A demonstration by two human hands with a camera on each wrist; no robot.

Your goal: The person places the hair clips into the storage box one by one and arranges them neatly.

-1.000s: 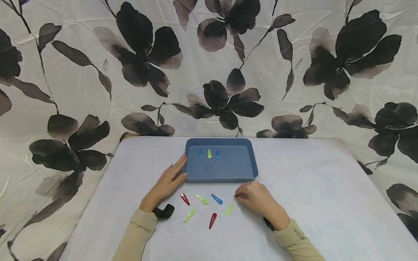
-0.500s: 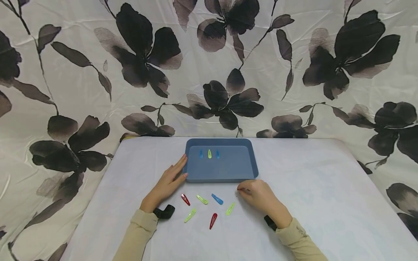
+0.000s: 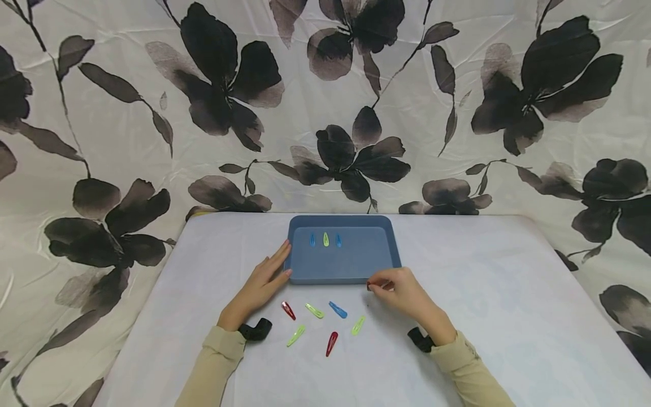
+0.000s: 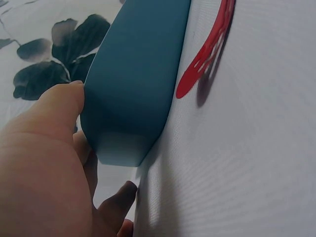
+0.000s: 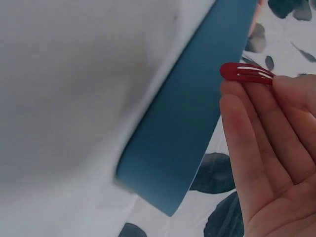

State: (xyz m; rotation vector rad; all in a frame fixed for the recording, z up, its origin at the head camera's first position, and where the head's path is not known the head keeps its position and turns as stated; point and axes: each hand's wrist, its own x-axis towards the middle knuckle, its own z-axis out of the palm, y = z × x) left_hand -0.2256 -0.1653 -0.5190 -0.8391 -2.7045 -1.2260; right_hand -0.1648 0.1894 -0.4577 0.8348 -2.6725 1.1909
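Note:
Between thumb and fingers my right hand (image 3: 404, 291) pinches a red snap hair clip (image 5: 244, 73), held by the near right corner of the blue tray (image 3: 356, 265). My left hand (image 3: 259, 288) rests against the tray's left side with its fingers fairly straight; the left wrist view shows the thumb (image 4: 64, 103) touching the tray wall. Inside the tray, near its far side, a blue clip (image 3: 312, 239), a yellow-green clip (image 3: 326, 239) and another blue clip (image 3: 338, 240) lie in a row.
On the white tabletop (image 3: 483, 271) before the tray lie several loose clips, among them a red clip (image 3: 331, 344), a blue clip (image 3: 338, 310) and a yellow-green clip (image 3: 358, 325). A floral cloth (image 3: 234, 169) hangs behind the table.
My right hand has moved away from me, from the tabletop up to the tray's near right corner, with the red hair clip pinched. The left hand has stayed in place.

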